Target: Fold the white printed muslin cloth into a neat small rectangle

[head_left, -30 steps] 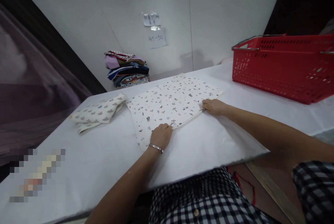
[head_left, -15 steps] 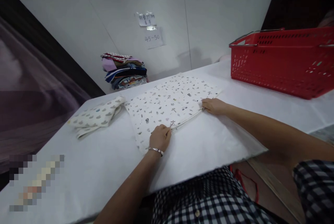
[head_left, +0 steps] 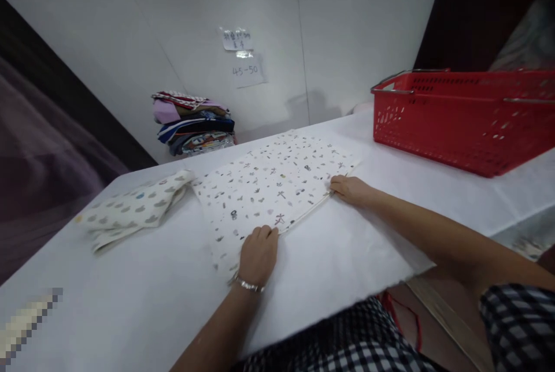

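A white cloth with small printed figures [head_left: 269, 187] lies spread flat on the white-covered table [head_left: 147, 302]. My left hand [head_left: 259, 253], with a bracelet at the wrist, has its fingers closed on the near edge of this cloth. Farther right along the same edge, my right hand [head_left: 350, 188] pinches the cloth too. Both hands rest low against the tabletop, with the folded edge running between them. Left of the spread cloth, touching or nearly touching its corner, is a folded cream cloth with grey cloud-like shapes [head_left: 139, 205].
A red plastic basket [head_left: 455, 123] with metal handles stands at the table's right side. Behind the far edge rises a stack of folded fabrics [head_left: 195, 123]. Paper notes [head_left: 247, 70] are taped to the wall, one reading 45-50. A pixelated patch [head_left: 26, 326] covers the lower left.
The camera view has shifted, so the scene sits farther left and slightly lower. Both hands keep their hold on the cloth's near edge, and the cloth looks much the same.
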{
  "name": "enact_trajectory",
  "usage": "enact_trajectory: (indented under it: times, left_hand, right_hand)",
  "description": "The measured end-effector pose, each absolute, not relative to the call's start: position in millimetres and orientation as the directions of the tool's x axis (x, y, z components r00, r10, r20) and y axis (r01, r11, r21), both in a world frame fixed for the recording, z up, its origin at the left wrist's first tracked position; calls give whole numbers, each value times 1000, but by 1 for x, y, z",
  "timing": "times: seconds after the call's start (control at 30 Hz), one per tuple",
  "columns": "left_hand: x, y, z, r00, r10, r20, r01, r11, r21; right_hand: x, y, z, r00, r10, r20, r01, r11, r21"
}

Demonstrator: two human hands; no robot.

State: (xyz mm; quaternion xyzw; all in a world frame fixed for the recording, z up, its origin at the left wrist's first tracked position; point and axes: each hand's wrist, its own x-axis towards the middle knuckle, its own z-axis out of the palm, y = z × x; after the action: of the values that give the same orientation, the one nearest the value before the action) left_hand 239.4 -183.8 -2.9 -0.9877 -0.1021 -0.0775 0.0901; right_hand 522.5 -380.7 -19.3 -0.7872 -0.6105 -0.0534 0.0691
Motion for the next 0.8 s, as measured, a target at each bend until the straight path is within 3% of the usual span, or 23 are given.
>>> enact_trajectory:
  times: [0.2,0.47,0.6,0.67,0.8]
  left_hand:
    - [232,-180,-8,960,138,245,166,-981,-99]
    - [238,-173,-12,976,164,144,186,-971,-153]
    - [239,-174,-11,978,188,90,198,-972,-126]
    - [239,-173,-10,978,198,60,204,-973,-107]
    - [240,-172,-8,975,220,13,220,-972,-86]
  right_hand:
    - [521,-380,-23,293,932,212,956,-285,-71]
    - [521,-381,-25,321,925,203,945,-300,-129]
    - [526,-384,-18,365,898,245,918,-302,-258]
    - [539,-388,-13,522,805,281,837,-421,-348]
    - [586,-398,-5,839,468,278,544,-713,-442]
